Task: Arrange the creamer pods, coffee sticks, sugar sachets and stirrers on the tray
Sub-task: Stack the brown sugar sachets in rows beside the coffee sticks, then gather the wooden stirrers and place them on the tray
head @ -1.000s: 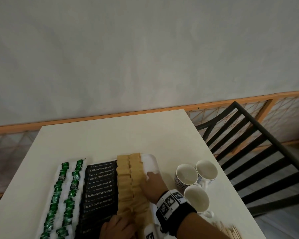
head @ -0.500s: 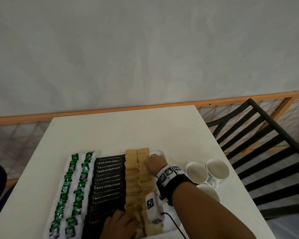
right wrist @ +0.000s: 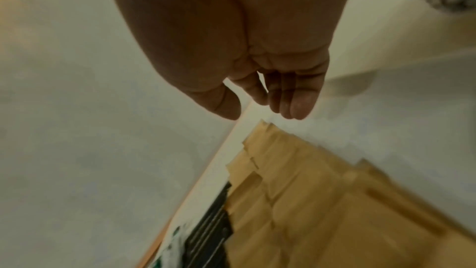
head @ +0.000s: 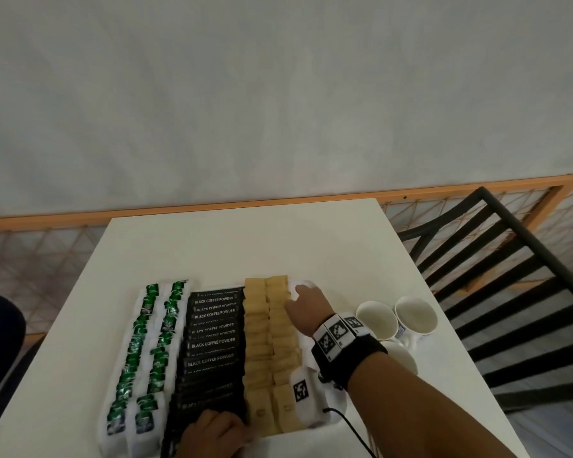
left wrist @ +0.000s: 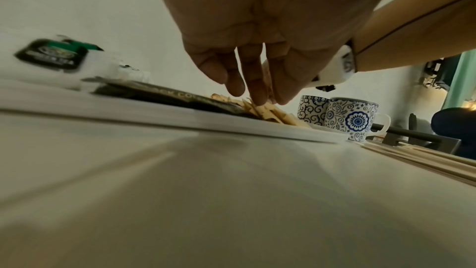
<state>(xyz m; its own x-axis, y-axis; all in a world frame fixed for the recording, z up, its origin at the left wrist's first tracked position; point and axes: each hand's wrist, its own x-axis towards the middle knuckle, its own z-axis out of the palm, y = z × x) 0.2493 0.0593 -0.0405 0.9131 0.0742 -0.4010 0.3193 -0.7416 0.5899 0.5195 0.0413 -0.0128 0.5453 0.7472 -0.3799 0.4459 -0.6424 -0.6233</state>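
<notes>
1. Right now the right hand (head: 306, 304) lies with loosely extended fingers, holding nothing, at the far end of the brown sugar sachets (head: 268, 345) on the white tray (head: 339, 408).
2. Nearer, the left hand (head: 212, 434) presses relaxed fingertips on the sachet rows' near end, beside the coffee sticks (head: 212, 342).
3. Creamer pods (head: 146, 352) fill the tray's left side; the stirrers (left wrist: 422, 160) lie off the tray.
4. Risk: squeezing the overlapped sachets from both ends could buckle a row; a wide sweep might strike the cups (head: 396, 320).

The right hand (head: 306, 305) reaches far forward, fingers straight and together. The left hand (head: 212, 434) stays near, fingers pointing down.
</notes>
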